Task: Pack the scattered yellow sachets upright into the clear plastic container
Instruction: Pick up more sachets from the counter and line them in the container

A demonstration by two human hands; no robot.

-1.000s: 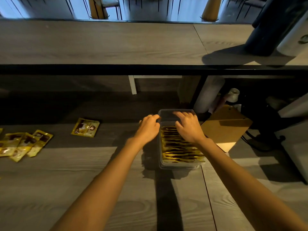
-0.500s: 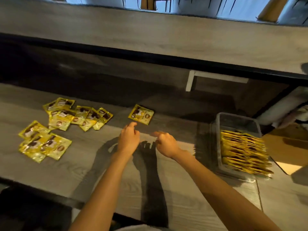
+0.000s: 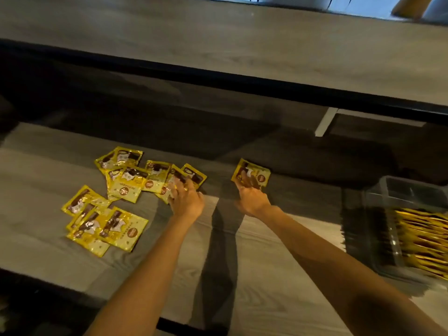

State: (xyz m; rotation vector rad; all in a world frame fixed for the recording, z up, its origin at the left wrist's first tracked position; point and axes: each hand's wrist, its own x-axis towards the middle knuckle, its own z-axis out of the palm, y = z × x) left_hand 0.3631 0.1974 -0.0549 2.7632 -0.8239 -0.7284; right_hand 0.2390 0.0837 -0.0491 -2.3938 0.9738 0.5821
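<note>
1. At the far left, on the grey wood-grain tabletop [image 3: 34,180], a loose pile of yellow foil sachets [image 3: 106,226] with brown print lies flat. The sachets overlap one another, near the front edge.
2. Just behind that pile and to its right is a second cluster of sachets [image 3: 131,180]. These also lie flat and overlap, fanning out towards the middle of the tabletop.
3. My left hand [image 3: 186,202] rests on the right end of this second cluster. Its fingers are spread and laid flat over the nearest packets, pressing on them without gripping any. The fingertips are blurred.
4. Right of it, with a strip of bare tabletop between the two, is my right hand [image 3: 252,202]. It reaches onto a single yellow sachet [image 3: 257,174] that lies flat on its own, apart from the cluster. My fingers stretch over its near edge and touch it. I cannot tell whether my thumb is under it.
5. At the far right, well apart from both hands, stands the clear rectangular plastic container [image 3: 373,214]. The packed sachets [image 3: 424,238] stand on edge in a tight row in its near part. This side of the view is smeared.
</note>
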